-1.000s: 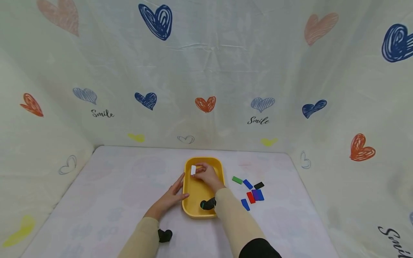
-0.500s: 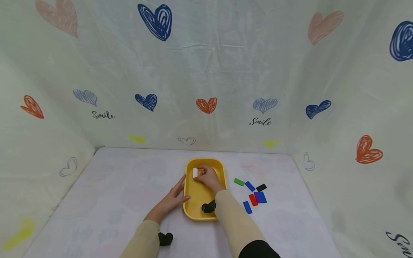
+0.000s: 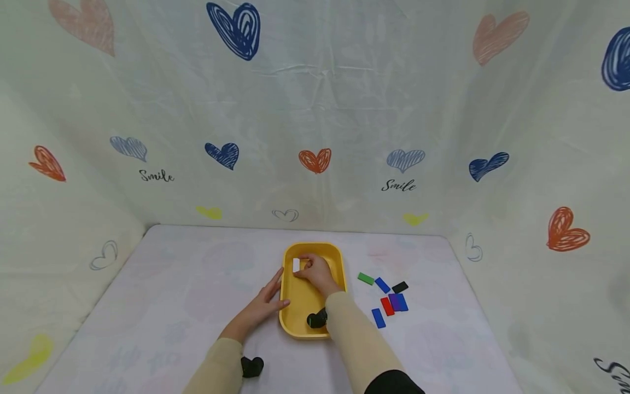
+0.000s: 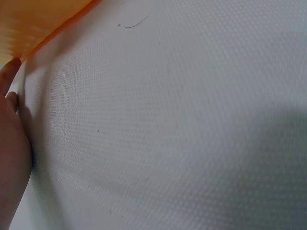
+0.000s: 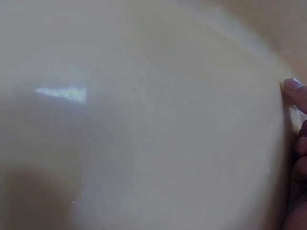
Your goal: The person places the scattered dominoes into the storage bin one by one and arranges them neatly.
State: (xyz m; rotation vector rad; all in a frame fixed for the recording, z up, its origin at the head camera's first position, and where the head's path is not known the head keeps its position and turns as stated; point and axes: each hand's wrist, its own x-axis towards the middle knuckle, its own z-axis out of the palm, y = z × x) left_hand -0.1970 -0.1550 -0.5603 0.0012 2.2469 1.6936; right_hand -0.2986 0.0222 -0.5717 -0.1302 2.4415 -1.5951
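Yellow is the tray point(image 3: 301, 295) within which a white tile point(image 3: 296, 265) is held, close to the far left corner. Since a second ago the tile has been straightened: it was slightly slanted then, and is now lined up with the tray's left edge, towards which it has been nudged a little in the last half second. From this, its positioning is judged to be well advanced; whether its underside is met by the tray's floor cannot be told.

The tile is pinched by the right hand point(image 3: 317, 273), the thumb being set at its near end and the forefinger at its far end, with the other fingers curled. The tray's near right corner is covered by the right sleeve point(image 3: 361, 339). By the left hand point(image 3: 257, 309) the tray's left edge is touched from outside with straightened fingers, the thumb being spread apart and laid over the rim.

On the desk point(image 3: 197, 284), beyond the tray's right edge, a green tile point(image 3: 366, 278), a black tile point(image 3: 400, 287), a red tile point(image 3: 387, 306), a purple tile point(image 3: 394, 302) and three blue tiles point(image 3: 378, 318) are seen, untouched.
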